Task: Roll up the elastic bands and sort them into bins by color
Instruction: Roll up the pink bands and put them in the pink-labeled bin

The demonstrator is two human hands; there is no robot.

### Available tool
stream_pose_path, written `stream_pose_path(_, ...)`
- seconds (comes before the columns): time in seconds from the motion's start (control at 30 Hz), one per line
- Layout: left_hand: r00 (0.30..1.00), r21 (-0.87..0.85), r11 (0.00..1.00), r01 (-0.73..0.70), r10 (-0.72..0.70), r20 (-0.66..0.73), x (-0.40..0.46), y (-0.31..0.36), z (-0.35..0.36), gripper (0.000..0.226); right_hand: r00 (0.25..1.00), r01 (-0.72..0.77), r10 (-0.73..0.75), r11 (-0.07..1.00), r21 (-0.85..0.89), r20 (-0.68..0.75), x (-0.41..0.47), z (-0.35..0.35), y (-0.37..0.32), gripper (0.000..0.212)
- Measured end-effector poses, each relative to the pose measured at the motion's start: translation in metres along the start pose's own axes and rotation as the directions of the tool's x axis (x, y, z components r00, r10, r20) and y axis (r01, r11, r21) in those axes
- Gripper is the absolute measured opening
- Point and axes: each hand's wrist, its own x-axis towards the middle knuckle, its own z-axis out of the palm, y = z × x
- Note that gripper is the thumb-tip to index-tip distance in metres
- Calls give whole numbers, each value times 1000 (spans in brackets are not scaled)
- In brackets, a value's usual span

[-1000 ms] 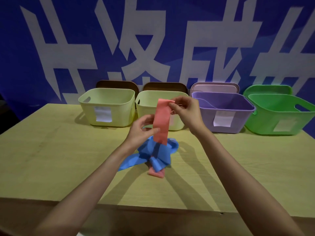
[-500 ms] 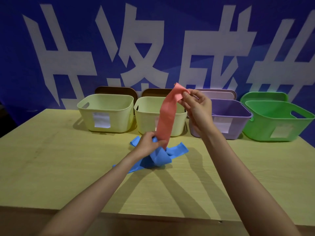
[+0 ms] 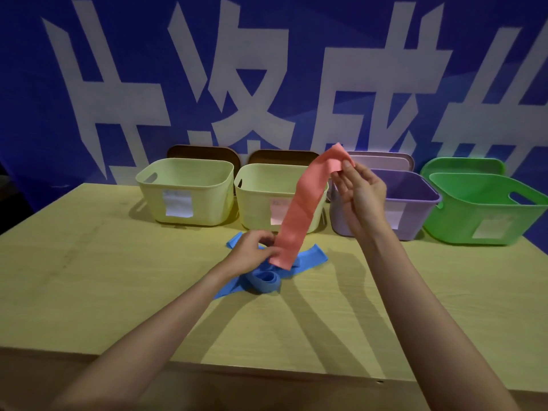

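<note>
A flat salmon-pink elastic band (image 3: 305, 207) is stretched slantwise in the air above the middle of the pale wooden counter (image 3: 89, 277); its upper end is pinched by the right hand (image 3: 360, 192), whose fingers (image 3: 345, 167) curl around the top edge in front of the purple bin, and its lower end is pinched by the left hand (image 3: 252, 250), whose fingers (image 3: 271, 251) close narrowly on the strip just above the counter; the strip hangs straight between the two hands, not yet rolled. Directly beneath the lower end lies a crumpled blue elastic band (image 3: 267, 271) on the counter; part of it coils into a loose loop near the person's side, while its flat ends spread out to the left and right; the left hand sits over it, though whether it touches the blue band cannot be told.

Behind the bands, along the far edge of the counter, stand four plastic bins in a row: a pale yellow bin (image 3: 185, 191) at the left, a second pale yellow bin (image 3: 261, 197) just beside it, a purple bin (image 3: 415, 203) partly hidden by the right hand, and a green bin (image 3: 486, 212) at the far right; each carries a white paper label on its front wall. Flat lids lean upright behind the bins: two brown ones (image 3: 204, 152), a lilac one, a green one. A blue banner (image 3: 267, 69) with large white characters covers the wall behind everything.
</note>
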Motion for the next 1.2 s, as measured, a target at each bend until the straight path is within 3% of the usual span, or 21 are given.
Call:
stream_pose_path(0.13,994,-266,962,63,-84,-67,3,21,-1,10,986,56,-57,998,-8,-156,4,-10,-6,10)
stream_pose_path(0.27,993,-446,888,114,-105,47,-11,42,3,11,948,52,-142,952,-303,-284,15,-54,-1,19)
stream_pose_path(0.47,937,-332,908,255,-148,316,-42,45,35,28,928,-134,-89,825,-549,-361,17,-143,18,36)
stream_pose_path(0.67,866,-187,944,273,-157,474,-76,41,74,16,941,-265,14,655,-708,-339,11,-187,28,30)
stream_pose_path(0.8,925,121,993,4,-50,377,-88,37,89,16,950,-281,47,563,-777,-309,15,-193,37,21)
stream_pose_path(0.9,921,339,891,-303,182,345,-95,31,84,12,960,-262,60,548,-794,-274,18,-189,42,13)
stream_pose_path(1.0,829,345,776,-528,382,408,-97,27,78,13,964,-237,19,517,-822,-266,25,-193,47,13)
stream_pose_path(1.13,761,329,708,-625,457,461,-95,23,79,13,968,-203,-30,497,-844,-251,30,-199,52,11)
stream_pose_path(1.2,753,314,713,-627,453,476,-95,26,79,12,966,-184,-65,503,-844,-250,32,-201,51,20)
